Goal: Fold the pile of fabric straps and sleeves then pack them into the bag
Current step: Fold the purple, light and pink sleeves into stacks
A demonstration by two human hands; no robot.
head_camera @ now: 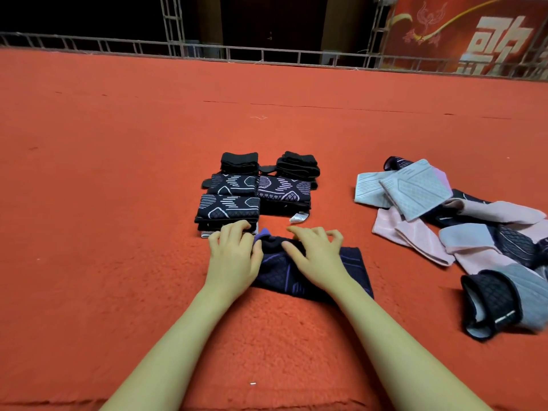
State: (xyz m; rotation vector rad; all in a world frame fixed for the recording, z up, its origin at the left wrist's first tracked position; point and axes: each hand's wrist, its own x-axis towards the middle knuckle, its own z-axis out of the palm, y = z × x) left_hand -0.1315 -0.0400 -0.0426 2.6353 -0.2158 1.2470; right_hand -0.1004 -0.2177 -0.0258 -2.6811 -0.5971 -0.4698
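Note:
A dark navy sleeve with purple lines (pixel 350 262) lies on the red carpet just in front of me. My left hand (pixel 234 256) holds its left end, thumb against the fabric and fingers curled over the edge. My right hand (pixel 314 253) rests on top of the sleeve with curled fingers, pinching the fabric near its upper edge. Behind my hands stand several neat stacks of folded dark sleeves (pixel 228 210) and black straps (pixel 298 166). A loose pile of grey, pink and black sleeves (pixel 415 191) lies to the right. No bag is in view.
Red carpet (pixel 118 203) covers the floor all around. A metal truss rail (pixel 267 53) runs along the far edge, with a red banner (pixel 474 34) at the back right. A black-and-grey sleeve (pixel 492 304) lies nearest on the right.

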